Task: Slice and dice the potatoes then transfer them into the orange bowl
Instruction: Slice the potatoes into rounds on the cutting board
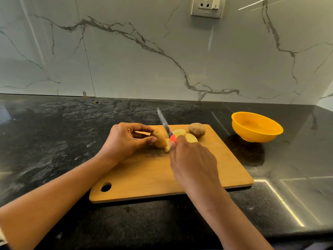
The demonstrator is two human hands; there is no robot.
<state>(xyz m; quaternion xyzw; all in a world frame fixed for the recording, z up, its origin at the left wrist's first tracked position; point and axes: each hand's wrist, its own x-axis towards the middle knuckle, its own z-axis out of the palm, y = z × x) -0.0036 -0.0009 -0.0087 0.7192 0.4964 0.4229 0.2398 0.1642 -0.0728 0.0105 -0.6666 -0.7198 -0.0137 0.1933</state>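
From the head view, a wooden cutting board (153, 177) lies on the dark stone bench (54, 141), a little right of the middle and near the front edge. It has a round hole at its near left corner.

The left hand (122, 141) has its fingers curled round a part-cut potato (159, 138) at the board's far left side, with the thumb and fingertips pinching it. The right hand (192, 159) is closed round the orange-red handle of a knife (164, 125). The blade rises up and away from the board, just beside the potato's cut end, and it is blurred. The right hand hides most of the handle and the board beneath it.

Pale slices (179, 132) lie flat on the board just beyond the right hand's knuckles, partly covered by them. A small cut piece (166, 147) sits against the near end of the held potato. A whole potato (197, 129) with its skin on rests near the board's far right corner, just beside the slices.

The orange bowl (252, 134) stands on the bench well apart from the board, toward the far right corner. Nothing lies between the two. What is in the bowl cannot be told from here.

Behind the bench rises a white veined marble wall (126, 60) with a socket (207, 6) at the top.
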